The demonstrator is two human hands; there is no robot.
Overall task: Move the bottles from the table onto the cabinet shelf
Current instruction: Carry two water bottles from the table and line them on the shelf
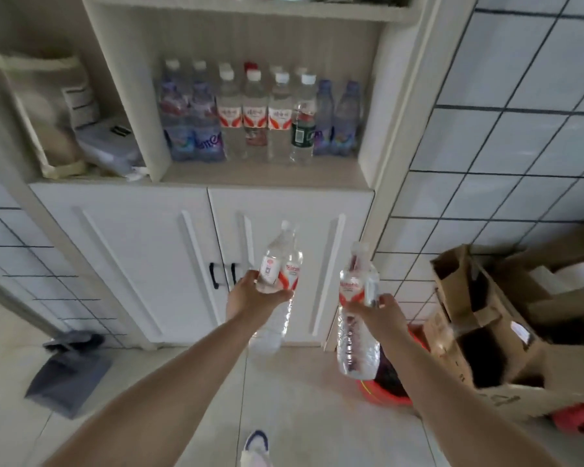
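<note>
My left hand [250,294] grips a clear water bottle [279,264] with a red and white label around its middle, cap pointing up toward the cabinet. My right hand [375,311] grips a second clear bottle [356,345] of the same kind, tilted slightly with its cap up. Both bottles hang in front of the white cabinet doors [169,257], below the open cabinet shelf [250,175]. On that shelf stand several bottles [253,116] in rows, some clear with red labels, some blue, one with a green label.
Left shelf compartment holds a canvas bag [44,106] and a grey flat case [108,146]. Cardboard boxes [493,332] are stacked on the floor at right beside a red basin [385,396]. A grey dustpan [68,372] lies on the floor at left. My shoe [255,448] shows at bottom.
</note>
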